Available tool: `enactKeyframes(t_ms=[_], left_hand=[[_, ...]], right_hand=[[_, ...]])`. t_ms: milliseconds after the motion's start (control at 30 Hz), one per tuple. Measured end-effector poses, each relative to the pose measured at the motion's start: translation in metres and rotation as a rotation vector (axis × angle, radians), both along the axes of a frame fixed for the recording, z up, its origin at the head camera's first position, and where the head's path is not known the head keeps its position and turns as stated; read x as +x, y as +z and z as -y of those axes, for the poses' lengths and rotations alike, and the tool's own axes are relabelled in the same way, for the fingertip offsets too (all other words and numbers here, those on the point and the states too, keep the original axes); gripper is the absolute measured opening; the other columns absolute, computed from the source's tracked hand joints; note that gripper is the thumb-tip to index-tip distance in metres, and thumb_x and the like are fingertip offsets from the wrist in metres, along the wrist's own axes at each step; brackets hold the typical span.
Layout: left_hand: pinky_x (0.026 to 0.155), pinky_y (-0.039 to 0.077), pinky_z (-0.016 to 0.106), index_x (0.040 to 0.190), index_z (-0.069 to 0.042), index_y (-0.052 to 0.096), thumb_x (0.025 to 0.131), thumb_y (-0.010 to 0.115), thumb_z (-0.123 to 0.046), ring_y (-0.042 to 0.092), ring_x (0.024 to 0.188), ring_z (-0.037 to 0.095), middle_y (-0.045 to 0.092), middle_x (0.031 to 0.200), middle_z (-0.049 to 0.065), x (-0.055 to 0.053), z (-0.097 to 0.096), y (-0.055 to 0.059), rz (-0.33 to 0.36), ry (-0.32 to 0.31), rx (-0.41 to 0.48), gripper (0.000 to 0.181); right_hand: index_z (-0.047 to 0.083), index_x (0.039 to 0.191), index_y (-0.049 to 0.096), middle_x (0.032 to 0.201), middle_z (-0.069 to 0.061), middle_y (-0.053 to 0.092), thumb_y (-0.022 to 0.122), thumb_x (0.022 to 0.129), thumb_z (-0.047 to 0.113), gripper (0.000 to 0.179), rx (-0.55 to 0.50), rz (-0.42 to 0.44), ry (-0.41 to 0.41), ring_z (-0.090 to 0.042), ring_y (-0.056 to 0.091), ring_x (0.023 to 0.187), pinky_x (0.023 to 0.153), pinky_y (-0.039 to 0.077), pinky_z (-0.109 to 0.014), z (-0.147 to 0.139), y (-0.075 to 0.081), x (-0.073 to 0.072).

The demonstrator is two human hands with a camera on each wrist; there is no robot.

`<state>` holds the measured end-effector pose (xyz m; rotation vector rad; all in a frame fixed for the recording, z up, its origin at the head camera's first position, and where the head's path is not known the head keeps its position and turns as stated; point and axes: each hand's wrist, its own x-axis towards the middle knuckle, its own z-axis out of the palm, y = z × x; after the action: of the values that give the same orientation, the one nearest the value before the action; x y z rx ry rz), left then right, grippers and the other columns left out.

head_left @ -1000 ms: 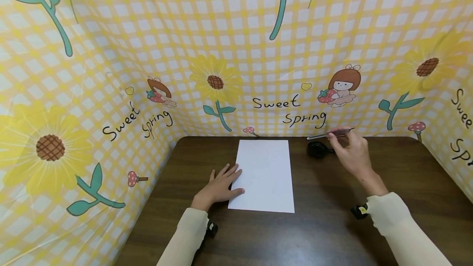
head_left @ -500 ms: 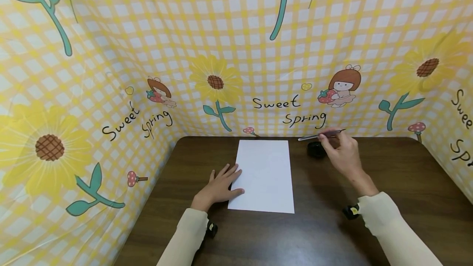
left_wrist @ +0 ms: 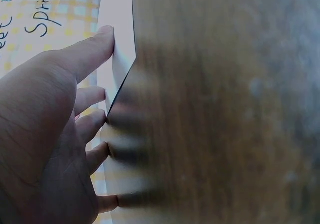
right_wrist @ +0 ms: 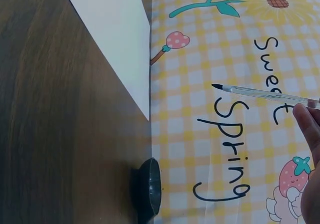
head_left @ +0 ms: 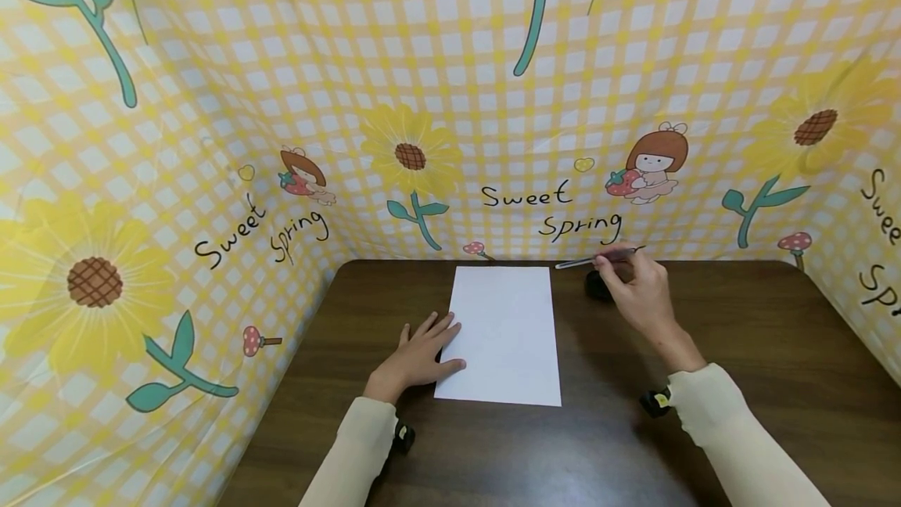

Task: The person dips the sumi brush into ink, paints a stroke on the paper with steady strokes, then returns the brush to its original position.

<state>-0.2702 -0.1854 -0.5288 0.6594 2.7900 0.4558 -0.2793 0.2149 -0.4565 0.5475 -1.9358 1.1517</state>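
My left hand (head_left: 418,354) rests with spread, straight fingers on the left edge of a blank white sheet of paper (head_left: 510,335). In the left wrist view its thumb (left_wrist: 97,47) lies over the sheet near a corner. My right hand (head_left: 644,296) pinches a slim pen (head_left: 579,262) between thumb and fingers, raised near the back of the table. The pen has a clear barrel and a dark pointed tip, seen in the right wrist view. Its front end points left, close to the sheet's top right corner. Below the right hand sits a small black round dish (head_left: 597,286), partly hidden by it.
The brown wooden table (head_left: 493,452) ends at the back against a yellow checked cloth (head_left: 521,139), which hangs on the left and right sides too. Black cameras (head_left: 656,403) are strapped at both wrists.
My right hand has moved left with the pen, bringing its front end nearer the paper's top right corner and covering more of the black dish. The left hand and the sheet have stayed put.
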Motion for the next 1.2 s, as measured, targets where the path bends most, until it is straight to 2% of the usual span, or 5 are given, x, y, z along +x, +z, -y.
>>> enactKeyframes(t_ms=[267, 633, 933, 1033, 1200], left_hand=[[0.126, 0.004, 0.078, 0.169, -0.025, 0.035, 0.104, 0.057, -0.062, 0.011, 0.168, 0.034, 0.020, 0.180, -0.001, -0.001, 0.000, 0.000, 0.001, 0.000, 0.004, 0.078], [0.125, 0.004, 0.078, 0.169, -0.024, 0.035, 0.104, 0.057, -0.062, 0.011, 0.168, 0.035, 0.020, 0.180, -0.001, -0.001, 0.000, 0.000, -0.002, 0.001, 0.006, 0.078], [0.126, 0.003, 0.078, 0.169, -0.024, 0.035, 0.104, 0.057, -0.062, 0.010, 0.168, 0.034, 0.020, 0.180, -0.001, -0.001, 0.000, -0.001, -0.001, 0.001, 0.008, 0.078], [0.126, 0.003, 0.078, 0.169, -0.024, 0.035, 0.104, 0.057, -0.062, 0.010, 0.168, 0.034, 0.020, 0.180, -0.001, -0.001, 0.000, -0.001, -0.001, 0.000, 0.009, 0.078], [0.126, 0.004, 0.078, 0.169, -0.024, 0.036, 0.104, 0.058, -0.061, 0.011, 0.168, 0.034, 0.021, 0.180, -0.001, 0.000, 0.000, -0.001, -0.004, 0.001, 0.006, 0.078]], right_hand=[[-0.011, 0.110, 0.067, 0.102, -0.022, 0.076, 0.071, 0.096, -0.011, 0.014, -0.030, 0.036, 0.028, 0.017, 0.066, 0.097, 0.085, 0.053, -0.004, 0.007, 0.002, -0.002], [-0.008, 0.109, 0.069, 0.100, -0.015, 0.078, 0.073, 0.097, -0.005, 0.012, -0.032, 0.053, 0.028, 0.004, 0.070, 0.092, 0.082, 0.053, -0.004, 0.022, 0.000, -0.004], [-0.004, 0.108, 0.070, 0.102, -0.016, 0.076, 0.073, 0.098, -0.003, 0.011, -0.022, 0.096, 0.052, 0.009, 0.067, 0.092, 0.081, 0.053, -0.004, 0.033, -0.004, -0.006], [-0.003, 0.108, 0.070, 0.100, -0.015, 0.077, 0.074, 0.098, -0.003, 0.011, -0.019, 0.095, 0.058, 0.003, 0.070, 0.090, 0.080, 0.053, -0.004, 0.036, -0.006, -0.007], [-0.005, 0.107, 0.069, 0.097, -0.014, 0.077, 0.075, 0.097, -0.003, 0.012, -0.005, 0.077, 0.069, -0.018, 0.075, 0.084, 0.078, 0.052, -0.005, 0.042, -0.009, -0.008]])
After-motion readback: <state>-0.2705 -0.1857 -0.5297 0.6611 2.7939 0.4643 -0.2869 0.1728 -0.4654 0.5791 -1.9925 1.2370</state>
